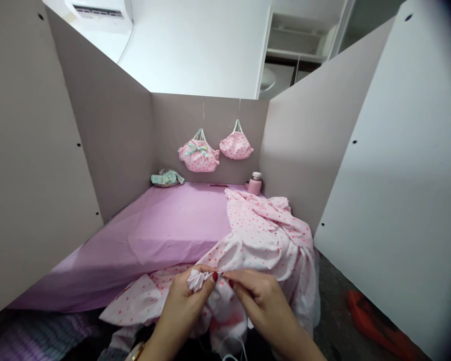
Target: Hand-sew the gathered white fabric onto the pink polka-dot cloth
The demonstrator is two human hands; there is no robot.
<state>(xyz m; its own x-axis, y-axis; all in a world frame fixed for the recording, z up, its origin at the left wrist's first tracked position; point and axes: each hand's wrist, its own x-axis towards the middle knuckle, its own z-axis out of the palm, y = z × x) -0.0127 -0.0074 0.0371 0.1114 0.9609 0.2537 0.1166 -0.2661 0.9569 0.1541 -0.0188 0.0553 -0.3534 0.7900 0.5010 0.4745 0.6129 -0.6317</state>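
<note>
A large pink cloth with red dots (263,245) hangs over the table's front right edge and down under both hands. My left hand (190,296) is closed around a bunched, gathered edge of it (196,281), pinching between thumb and forefinger. My right hand (261,296) meets it just to the right, thumb and forefinger pinched together at the end of the gathers. Whatever small thing sits between those right fingertips is too small to make out. Below the hands, thin white cord (231,357) loops at the bottom edge of the view.
Purple cloth (184,210) covers the table, with grey panels on three sides. Two dotted pink pouches (200,159) (236,146) hang at the back. A pink bottle (254,184) stands back right; a green patterned bundle (167,178) lies back left. Something red (376,321) is on the floor.
</note>
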